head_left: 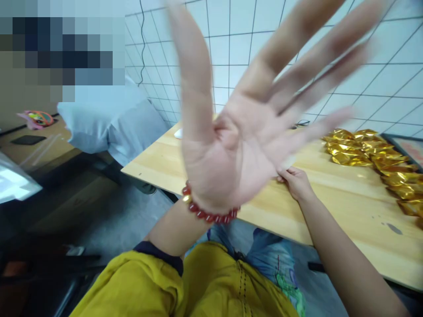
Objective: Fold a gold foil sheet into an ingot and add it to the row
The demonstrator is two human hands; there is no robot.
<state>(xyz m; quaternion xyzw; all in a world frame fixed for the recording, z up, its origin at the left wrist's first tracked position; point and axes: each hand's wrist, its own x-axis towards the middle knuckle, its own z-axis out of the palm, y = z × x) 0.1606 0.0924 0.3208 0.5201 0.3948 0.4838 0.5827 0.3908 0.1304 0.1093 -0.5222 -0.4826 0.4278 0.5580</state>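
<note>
My left hand (244, 127) is raised close to the camera, palm facing me, fingers spread wide and blurred by motion. It holds nothing. A red bead bracelet (208, 213) circles its wrist above a yellow sleeve. My right hand (295, 181) rests on the wooden table (346, 211), partly hidden behind the left palm; its fingers look curled, and what they hold, if anything, is hidden. Several gold foil packets (373, 154) lie on the table to the right, apart from both hands.
A white tiled wall rises behind the table. A person in a light blue top (109, 119) stands at the left beside another desk (36, 145) with a dark flat object and a colourful item. Grey floor lies below.
</note>
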